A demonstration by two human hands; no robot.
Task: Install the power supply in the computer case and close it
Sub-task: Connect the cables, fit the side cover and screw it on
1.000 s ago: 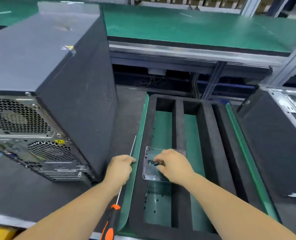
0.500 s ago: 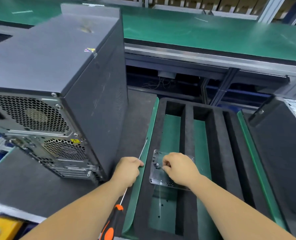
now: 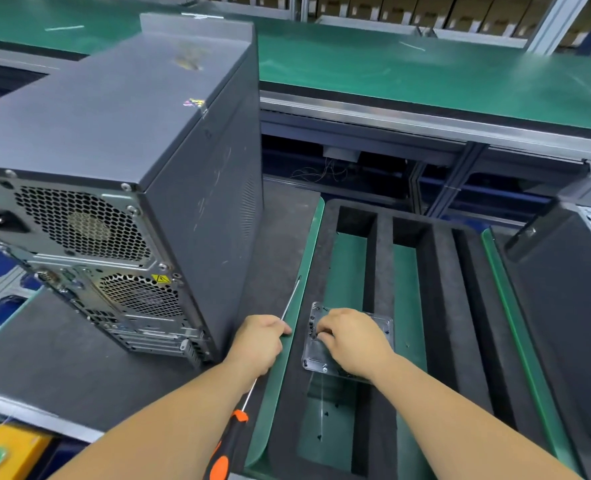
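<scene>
The grey computer case (image 3: 114, 140) stands upright at the left, its closed side panel toward the middle and its rear fans toward me. My left hand (image 3: 259, 344) grips the thin metal shaft of an orange-and-black screwdriver (image 3: 230, 441), right beside the case's lower rear corner. My right hand (image 3: 353, 341) has its fingers curled down into a small clear plastic tray (image 3: 316, 358) and pinches one of the small black screws in it. The tray rests on the black foam insert (image 3: 443, 306).
The foam insert lies on a green mat (image 3: 287, 358) with a few loose screws in its slot. A second dark case (image 3: 564, 306) stands at the right. A green conveyor (image 3: 391, 74) runs along the back. A yellow box with a green button (image 3: 7, 455) sits bottom left.
The view has swung left and lower, so the case and the foam insert sit further right in frame. Both hands stay where they were, the right one still working among the screws.
</scene>
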